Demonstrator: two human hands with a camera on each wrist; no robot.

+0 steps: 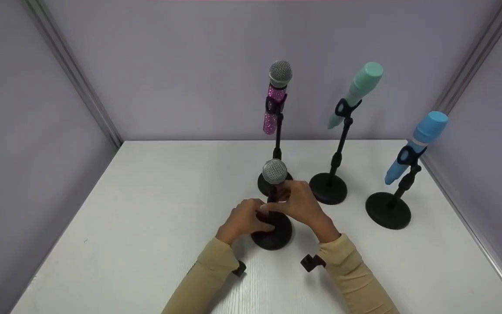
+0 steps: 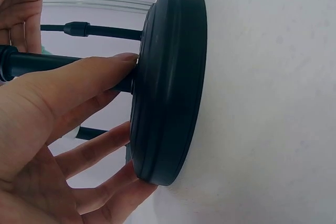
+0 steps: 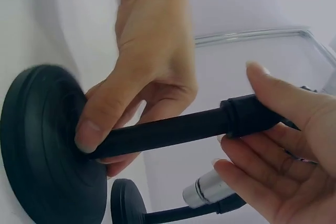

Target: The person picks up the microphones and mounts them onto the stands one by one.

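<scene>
A black desk microphone stand (image 1: 273, 240) with a round base is in front of me, and a microphone (image 1: 274, 171) with a silver mesh head sits at its top. My left hand (image 1: 243, 219) pinches the foot of the stand's pole, just above the base. In the left wrist view its thumb lies along the pole and other fingers touch the base (image 2: 170, 87). Higher up, my right hand (image 1: 301, 203) holds the stand at the collar (image 3: 247, 115), thumb on one side and fingers on the other. The microphone's body is mostly hidden behind the right hand.
Behind stands a pink glitter microphone (image 1: 269, 123) on its own black stand. To the right are a mint-green microphone (image 1: 366, 80) and a blue microphone (image 1: 427, 128), each tilted on a stand. Grey panels (image 1: 190, 69) enclose the white table (image 1: 146, 196).
</scene>
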